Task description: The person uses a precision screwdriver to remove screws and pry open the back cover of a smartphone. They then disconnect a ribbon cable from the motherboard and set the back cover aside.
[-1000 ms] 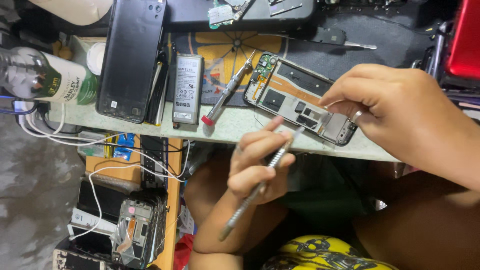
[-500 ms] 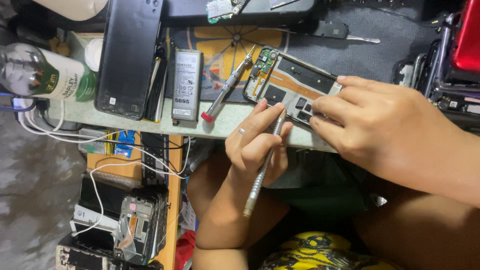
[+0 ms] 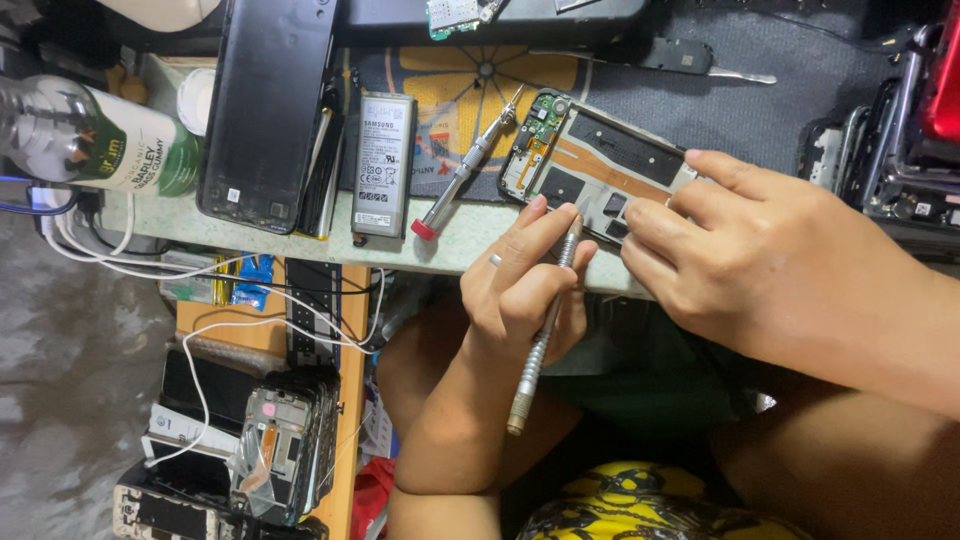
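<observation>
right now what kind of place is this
Most likely a phone repair bench: an opened phone frame lies under the hands, a loose battery and spare screwdriver beside it, and the right hand works a slim metal screwdriver.

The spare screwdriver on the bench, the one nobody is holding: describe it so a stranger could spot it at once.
Start at the pale green bench edge and find the grey battery lying beside the black back cover. Just right of it, left of the opened phone frame, lies the spare screwdriver, slanted. Its red end cap sets it apart from the plain metal driver in the left hand.
</observation>
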